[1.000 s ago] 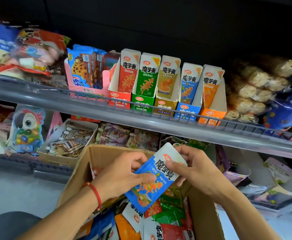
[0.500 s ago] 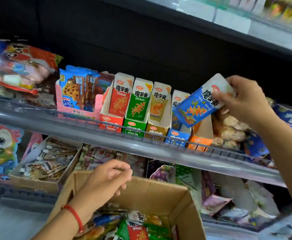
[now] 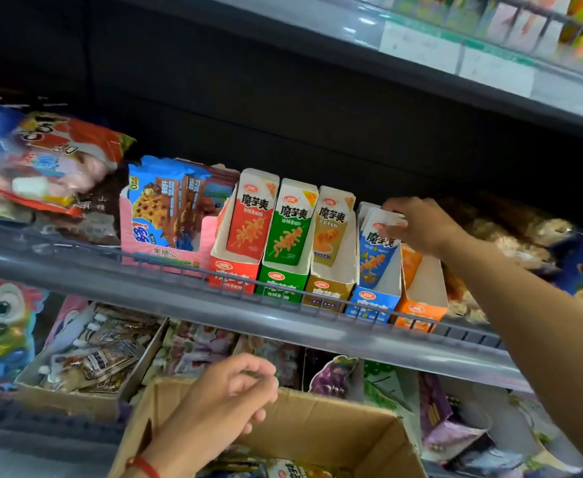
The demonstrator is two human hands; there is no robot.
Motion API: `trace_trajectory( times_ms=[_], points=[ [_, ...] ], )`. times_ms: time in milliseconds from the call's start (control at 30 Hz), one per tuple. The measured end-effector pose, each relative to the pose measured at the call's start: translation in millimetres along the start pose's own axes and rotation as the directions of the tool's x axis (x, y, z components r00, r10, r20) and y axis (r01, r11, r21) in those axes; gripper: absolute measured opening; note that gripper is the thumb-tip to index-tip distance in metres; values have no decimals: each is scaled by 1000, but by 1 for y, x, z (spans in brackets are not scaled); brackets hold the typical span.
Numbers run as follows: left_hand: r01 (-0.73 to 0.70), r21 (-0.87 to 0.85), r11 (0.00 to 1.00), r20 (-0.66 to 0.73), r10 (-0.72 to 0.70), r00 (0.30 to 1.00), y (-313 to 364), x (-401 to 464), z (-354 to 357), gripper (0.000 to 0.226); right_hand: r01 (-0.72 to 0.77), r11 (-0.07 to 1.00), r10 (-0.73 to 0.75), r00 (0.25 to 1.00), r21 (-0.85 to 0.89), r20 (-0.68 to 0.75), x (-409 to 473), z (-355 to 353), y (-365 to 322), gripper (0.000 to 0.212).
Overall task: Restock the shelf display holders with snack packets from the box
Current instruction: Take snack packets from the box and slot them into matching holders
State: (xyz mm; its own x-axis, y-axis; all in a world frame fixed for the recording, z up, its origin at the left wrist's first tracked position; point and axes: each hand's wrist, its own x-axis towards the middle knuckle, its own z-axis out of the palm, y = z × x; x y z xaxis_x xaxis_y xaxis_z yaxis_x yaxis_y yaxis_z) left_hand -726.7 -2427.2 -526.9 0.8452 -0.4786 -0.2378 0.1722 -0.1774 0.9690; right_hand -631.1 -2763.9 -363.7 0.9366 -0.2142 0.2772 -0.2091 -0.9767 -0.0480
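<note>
Right hand (image 3: pixel 421 224) up at shelf, fingers pinching top of blue packet (image 3: pixel 378 250), packet upright in blue holder (image 3: pixel 372 301) (fourth in row, between tan holder (image 3: pixel 328 288) and orange holder (image 3: pixel 419 305)). Left hand (image 3: pixel 224 398) low over rim of cardboard box (image 3: pixel 334 432), fingers loosely curled, gripping nothing. More packets in box, blurred.

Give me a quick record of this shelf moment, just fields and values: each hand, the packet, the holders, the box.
right hand: pinches top of blue packet
blue packet: upright, in blue holder
left hand: loosely curled, holds nothing, over box
box: cardboard, open, below shelf
holders: red, green, tan, blue, orange in a row
</note>
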Motion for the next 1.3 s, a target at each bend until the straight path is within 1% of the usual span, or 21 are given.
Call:
trace_trajectory(
  times_ms=[100,200,267,367,433,533,600,667,700,733,767,800,833,867,900,933,967,1033,1100,1200,1300],
  points=[
    [-14,29,999,11,13,1000,0,0,-1,17,8,996,-13,998,-85,-59,5,6,-1,47],
    [-17,45,999,13,16,1000,1,-2,-1,17,50,986,-72,988,-161,-133,4,11,-1,43],
    [-20,64,998,12,19,1000,0,-2,-2,17,63,979,-97,981,-195,-169,3,16,-1,45],
    [-19,98,995,5,19,1000,-2,-2,-5,17,48,971,-95,977,-235,-191,0,21,0,48],
    [-23,154,988,1,23,1000,-4,-4,-7,16,46,977,-95,968,-207,-231,-6,22,1,47],
    [-10,277,961,-25,18,1000,-10,-4,-10,12,98,992,-120,934,-81,-337,-28,23,-5,39],
    [-9,386,923,-37,25,999,-14,-5,-12,11,216,976,-201,899,-6,-389,-56,27,-17,30],
    [-11,470,882,-28,27,999,-18,-7,-11,11,392,913,-324,864,110,-384,-95,34,-31,19],
    [-16,507,862,-23,32,999,-20,-9,-9,12,458,869,-381,861,187,-336,-117,39,-39,14],
    [-21,539,842,-21,38,999,-23,-11,-8,13,494,827,-437,865,268,-248,-139,47,-47,12],
    [-22,571,820,-18,40,999,-25,-12,-7,14,504,794,-496,860,341,-117,-161,59,-54,13],
    [-19,606,795,-13,34,999,-27,-13,-6,15,496,781,-550,834,380,42,-181,73,-61,15],
    [-16,643,766,-6,26,1000,-29,-15,-5,17,491,791,-583,787,366,204,-198,90,-68,21],
    [-18,680,733,1,24,1000,-31,-16,-4,18,501,807,-588,731,312,347,-213,110,-73,29],
    [-20,718,696,4,25,1000,-34,-17,-5,20,513,826,-556,680,231,477,-225,129,-78,37],
    [-20,749,662,4,27,1000,-36,-17,-5,22,519,845,-489,647,132,585,-234,145,-82,43],
    [-16,771,637,-1,26,1000,-37,-18,-6,24,518,854,-419,634,45,651,-241,158,-87,45],
    [-6,789,615,-11,23,1000,-36,-19,-7,24,499,865,-320,642,-62,697,-249,177,-95,42],
    [-7,788,616,-13,28,1000,-36,-18,-7,23,511,850,-284,652,-130,703,-253,194,-97,37],
    [-2,780,626,-22,30,999,-37,-16,-7,23,547,819,-297,661,-172,689,-258,215,-95,29],
    [-5,766,642,-29,42,999,-36,-14,-5,23,575,800,-333,662,-170,671,-258,221,-91,25]
  ],
)
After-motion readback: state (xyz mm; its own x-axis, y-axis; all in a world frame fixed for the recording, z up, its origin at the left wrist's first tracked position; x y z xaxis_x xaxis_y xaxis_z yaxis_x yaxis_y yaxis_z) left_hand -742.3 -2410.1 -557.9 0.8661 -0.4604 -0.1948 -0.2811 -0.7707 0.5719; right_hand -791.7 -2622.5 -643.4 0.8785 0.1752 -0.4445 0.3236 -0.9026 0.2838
